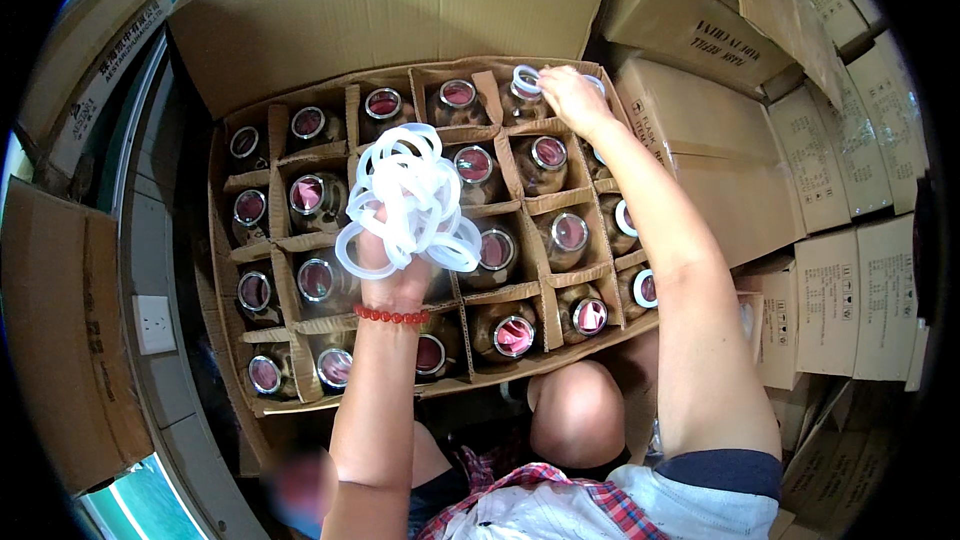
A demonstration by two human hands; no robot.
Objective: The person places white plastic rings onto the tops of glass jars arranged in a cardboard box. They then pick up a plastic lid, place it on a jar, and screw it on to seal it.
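My left hand (380,258), palm up over the middle of a divided carton (440,388), holds a loose heap of translucent white rings (408,202). A red beaded bracelet circles that wrist. At the carton's far right corner, my right hand (573,98) pinches the edge of another white ring (525,78), which lies over the mouth of a glass bottle (524,108). That hand partly hides the neighbouring bottle. White rings sit around the mouths of bottles in the rightmost column, such as the near one (644,288). Other bottles (570,232) show bare metallic rims.
The carton's raised flap (400,25) stands along its far side. Stacked cardboard boxes (830,285) fill the right. More cardboard (75,340) leans at the left, beside a wall socket (153,324). My knee (577,410) is against the carton's near side.
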